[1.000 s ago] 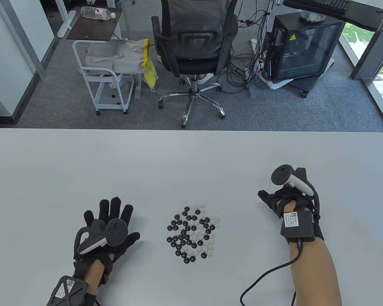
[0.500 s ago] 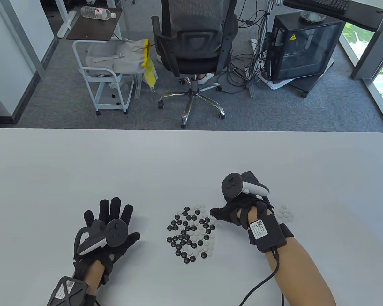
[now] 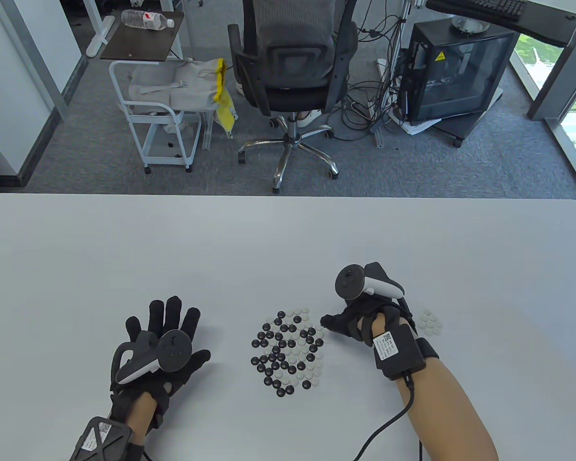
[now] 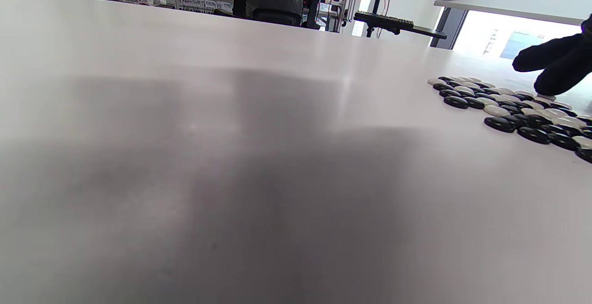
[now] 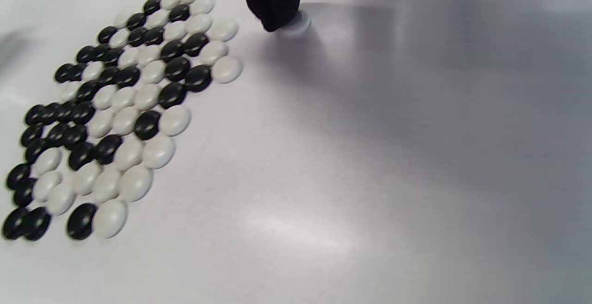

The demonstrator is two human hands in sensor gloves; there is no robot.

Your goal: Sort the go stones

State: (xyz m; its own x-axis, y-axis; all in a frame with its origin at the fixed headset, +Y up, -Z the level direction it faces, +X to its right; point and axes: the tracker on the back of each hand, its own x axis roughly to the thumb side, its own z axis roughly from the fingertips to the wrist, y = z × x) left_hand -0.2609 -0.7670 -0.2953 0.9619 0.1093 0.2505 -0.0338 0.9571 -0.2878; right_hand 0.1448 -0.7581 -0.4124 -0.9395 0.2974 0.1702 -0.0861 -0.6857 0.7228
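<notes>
A mixed pile of black and white Go stones (image 3: 290, 353) lies on the white table (image 3: 269, 249); it also shows in the left wrist view (image 4: 513, 109) and the right wrist view (image 5: 120, 105). A small group of white stones (image 3: 429, 322) lies apart on the right. My right hand (image 3: 327, 322) is at the pile's upper right edge, and one fingertip (image 5: 275, 3) presses on a single white stone (image 5: 298, 25) just off the pile. My left hand (image 3: 194, 336) rests flat on the table left of the pile, fingers spread, holding nothing.
The right glove's cable (image 3: 389, 422) trails to the table's near edge. Beyond the far edge stand an office chair (image 3: 288, 72), a white cart (image 3: 153, 110) and a computer case (image 3: 456, 72).
My right hand moved left from the small white group to the pile's right edge, uncovering that group, then drew back slightly to the right. My left hand has not moved.
</notes>
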